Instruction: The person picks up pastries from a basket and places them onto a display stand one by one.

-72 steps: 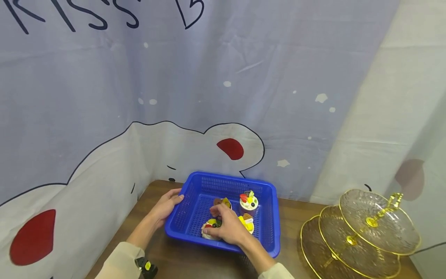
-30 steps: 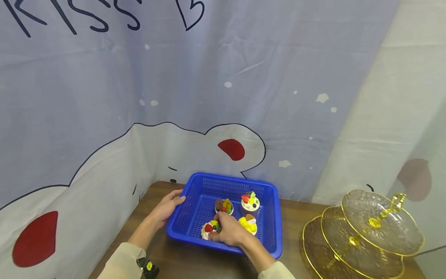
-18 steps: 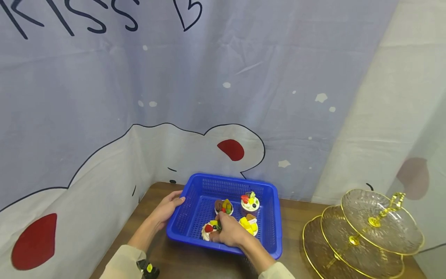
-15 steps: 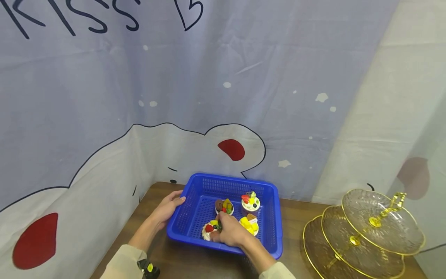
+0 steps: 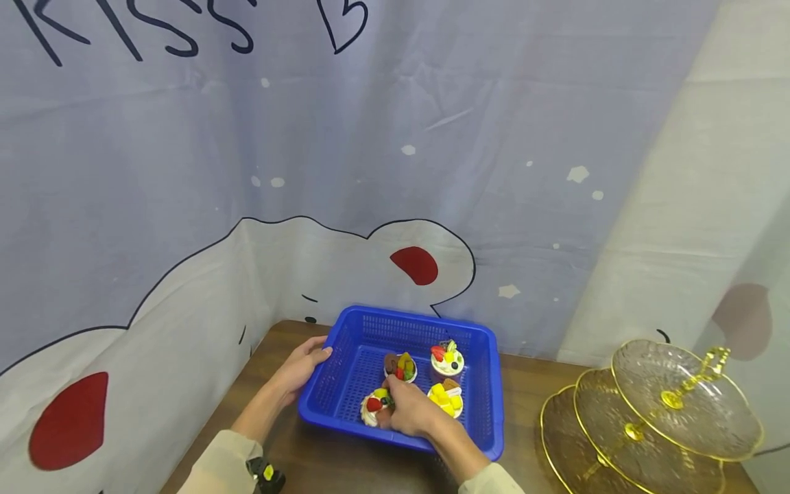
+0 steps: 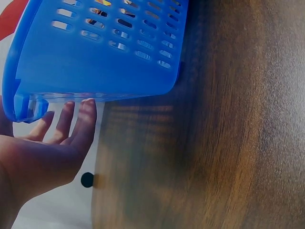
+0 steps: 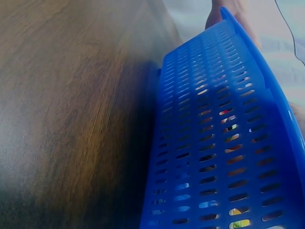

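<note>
A blue plastic basket point(image 5: 321, 420) stands on the wooden table, with several small fruit-topped cakes inside. My left hand point(image 5: 299, 370) grips its left rim, thumb over the edge; in the left wrist view the fingers of the left hand point(image 6: 50, 148) lie against the outside wall. Reaching over the front rim, my right hand point(image 5: 412, 410) pinches the right side of a fruit tart point(image 5: 372, 406) topped with cream and red and yellow fruit. Behind that are a chocolate-and-fruit cake point(image 5: 400, 363) and a strawberry cream cup point(image 5: 447, 360). A yellow-cubed cake point(image 5: 446, 398) sits right of the hand.
A three-tier glass stand point(image 5: 654, 412) with gold rims and a gold handle stands to the right on the wooden table point(image 5: 345, 466). A printed curtain point(image 5: 494, 137) hangs close behind the basket and along the left side.
My right hand has come down from above the cakes and taken the fruit tart between thumb and fingers, uncovering the chocolate cake. The left hand stays on the rim.
</note>
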Demonstrator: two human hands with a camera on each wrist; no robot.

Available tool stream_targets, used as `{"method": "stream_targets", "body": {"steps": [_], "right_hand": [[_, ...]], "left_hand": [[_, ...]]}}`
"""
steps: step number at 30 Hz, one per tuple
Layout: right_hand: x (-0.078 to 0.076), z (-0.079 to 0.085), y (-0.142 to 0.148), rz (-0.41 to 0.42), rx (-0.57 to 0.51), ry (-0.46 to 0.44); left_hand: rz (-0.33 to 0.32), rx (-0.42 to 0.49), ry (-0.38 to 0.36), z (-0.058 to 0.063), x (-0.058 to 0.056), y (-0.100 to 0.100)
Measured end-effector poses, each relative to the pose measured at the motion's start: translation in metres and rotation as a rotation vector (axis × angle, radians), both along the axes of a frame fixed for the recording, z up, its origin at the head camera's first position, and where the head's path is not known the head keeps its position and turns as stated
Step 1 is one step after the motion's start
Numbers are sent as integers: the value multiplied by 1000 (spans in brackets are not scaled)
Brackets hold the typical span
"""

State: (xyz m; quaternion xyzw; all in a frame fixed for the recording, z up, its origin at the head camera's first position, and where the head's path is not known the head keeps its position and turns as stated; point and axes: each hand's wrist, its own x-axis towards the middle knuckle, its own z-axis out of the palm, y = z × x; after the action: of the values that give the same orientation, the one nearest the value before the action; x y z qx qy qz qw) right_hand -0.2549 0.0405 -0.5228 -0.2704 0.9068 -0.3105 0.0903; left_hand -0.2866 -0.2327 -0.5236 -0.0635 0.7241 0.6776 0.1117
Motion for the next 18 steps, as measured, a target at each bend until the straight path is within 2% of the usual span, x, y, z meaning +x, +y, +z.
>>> {"method": "stream_targets", "body": {"steps": [12, 18], "right_hand": [[-1, -1, -1, 50, 59, 96], [-1, 1, 1, 0, -9, 28]], "left_hand": [[12, -32, 20, -1, 1, 0], [19, -40, 11, -2, -1, 2]]}}
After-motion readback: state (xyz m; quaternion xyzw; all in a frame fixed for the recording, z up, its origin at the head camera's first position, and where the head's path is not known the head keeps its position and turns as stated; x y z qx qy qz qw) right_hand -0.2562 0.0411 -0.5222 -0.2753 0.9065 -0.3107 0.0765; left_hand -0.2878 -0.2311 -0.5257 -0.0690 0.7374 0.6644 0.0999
